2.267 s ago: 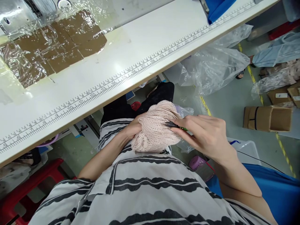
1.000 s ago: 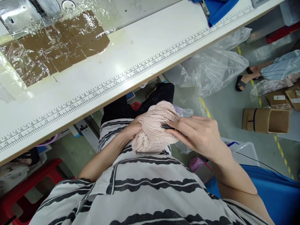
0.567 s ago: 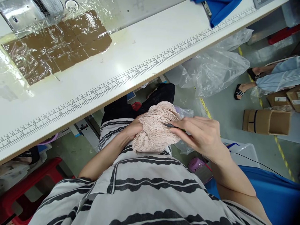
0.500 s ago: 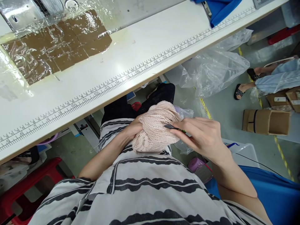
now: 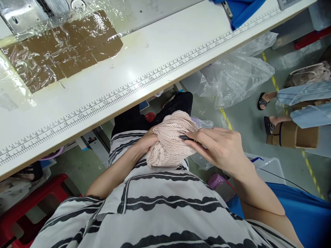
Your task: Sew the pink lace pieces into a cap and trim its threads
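Note:
In the head view, a thick bundle of pale pink lace [image 5: 172, 141] with scalloped edges lies in many folds over the lap. My left hand [image 5: 149, 140] grips it from its left side, and the fingers are mostly hidden behind the lace. Over the right part of the bundle, my right hand [image 5: 219, 146] pinches a slim, dark, flat-tipped tool [image 5: 184, 137]. The tool's tip rests at the lace folds. Most of its handle is covered by my fingers, so its exact kind does not show.
A white table [image 5: 144, 51] with a printed ruler edge runs across the front. Blue cloth [image 5: 245, 13] lies at its far end. Clear plastic bags [image 5: 240, 81] and a cardboard box [image 5: 292, 134] are on the right. Another person's legs [image 5: 302, 103] are nearby. A red stool [image 5: 33, 203] stands left.
My right hand and the tool have shifted slightly left, and less of the tool shows. The other person's legs have stepped closer, in front of the cardboard box.

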`<state>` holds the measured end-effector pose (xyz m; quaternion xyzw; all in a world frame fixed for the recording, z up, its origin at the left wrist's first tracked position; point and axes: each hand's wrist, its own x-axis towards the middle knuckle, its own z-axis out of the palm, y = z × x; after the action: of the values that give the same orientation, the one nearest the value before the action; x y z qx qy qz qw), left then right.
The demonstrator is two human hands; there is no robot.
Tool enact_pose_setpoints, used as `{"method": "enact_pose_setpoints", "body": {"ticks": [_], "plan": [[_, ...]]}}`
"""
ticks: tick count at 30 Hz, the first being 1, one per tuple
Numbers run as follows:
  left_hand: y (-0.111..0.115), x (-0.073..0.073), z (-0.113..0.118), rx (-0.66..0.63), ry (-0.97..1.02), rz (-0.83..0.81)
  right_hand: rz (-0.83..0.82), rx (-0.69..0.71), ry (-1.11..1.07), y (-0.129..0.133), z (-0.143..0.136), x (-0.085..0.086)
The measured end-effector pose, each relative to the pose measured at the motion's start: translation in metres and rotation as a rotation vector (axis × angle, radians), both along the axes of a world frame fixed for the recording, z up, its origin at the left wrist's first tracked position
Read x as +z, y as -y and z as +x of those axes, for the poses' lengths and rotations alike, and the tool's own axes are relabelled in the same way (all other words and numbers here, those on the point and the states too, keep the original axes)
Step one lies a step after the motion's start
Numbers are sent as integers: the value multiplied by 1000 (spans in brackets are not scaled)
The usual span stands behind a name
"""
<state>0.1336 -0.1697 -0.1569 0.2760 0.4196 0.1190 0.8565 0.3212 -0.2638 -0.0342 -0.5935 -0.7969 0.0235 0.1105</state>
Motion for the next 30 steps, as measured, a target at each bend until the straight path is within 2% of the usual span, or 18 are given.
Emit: {"method": "enact_pose_setpoints", "body": {"ticks": [9, 17, 22, 30], "plan": [[-1, -1, 5, -49, 84, 18, 5, 24, -20, -6, 1, -4], [-2, 2, 6, -28, 63, -12, 71, -104, 18, -5, 8, -4], [-1, 3, 6, 6, 36, -48, 36, -76, 16, -2, 9, -2], [1, 4, 4, -8, 91, -75, 60, -24, 28, -10, 3, -6]]}}
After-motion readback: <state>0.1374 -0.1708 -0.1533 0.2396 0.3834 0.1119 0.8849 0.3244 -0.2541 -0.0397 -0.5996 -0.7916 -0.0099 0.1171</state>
